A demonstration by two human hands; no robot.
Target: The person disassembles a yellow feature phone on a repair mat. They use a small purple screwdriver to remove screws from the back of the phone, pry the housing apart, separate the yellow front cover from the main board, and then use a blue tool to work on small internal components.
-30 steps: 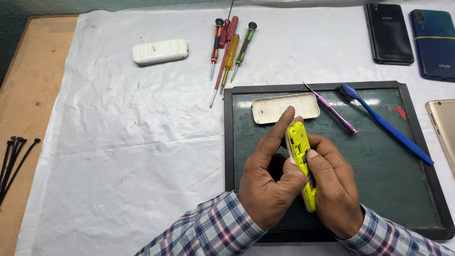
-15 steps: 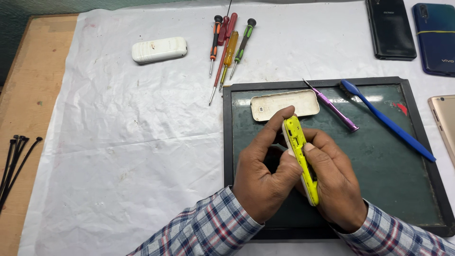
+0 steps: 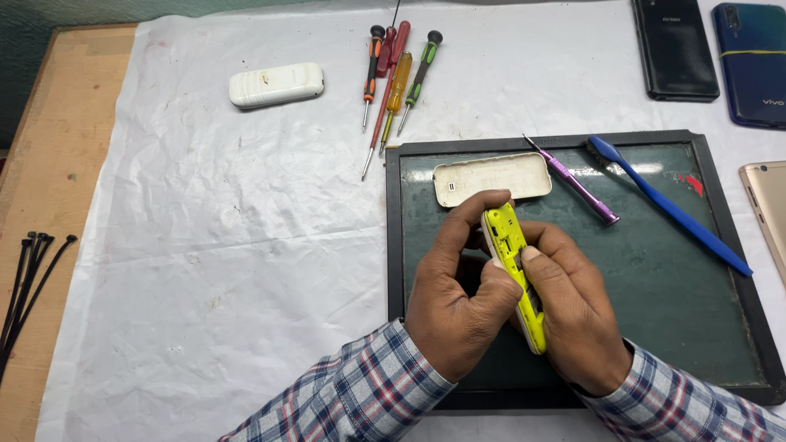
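so i have both hands clamped on the yellow phone frame (image 3: 514,274), left hand (image 3: 458,299) and right hand (image 3: 577,315); its pale back cover (image 3: 491,178) is already off, the screwdrivers (image 3: 397,78) lie untouched.

A wooden table (image 3: 57,188) carries a white cloth (image 3: 213,245) and black cable ties (image 3: 29,278).

Wooden tabletop (image 3: 49,164), light brown, bare along left edge. White crinkled plastic sheet (image 3: 205,270) covers most of it, faint smudges and creases. Dark teal textured surface (image 3: 24,49) beyond table at top left corner; cannot tell if wall or floor. Dark-framed green work mat (image 3: 679,303) lies on sheet at right, worn, with soft glare patches near its top edge. Light even, diffuse, from above; shadows short and faint. No window or other furniture in view.
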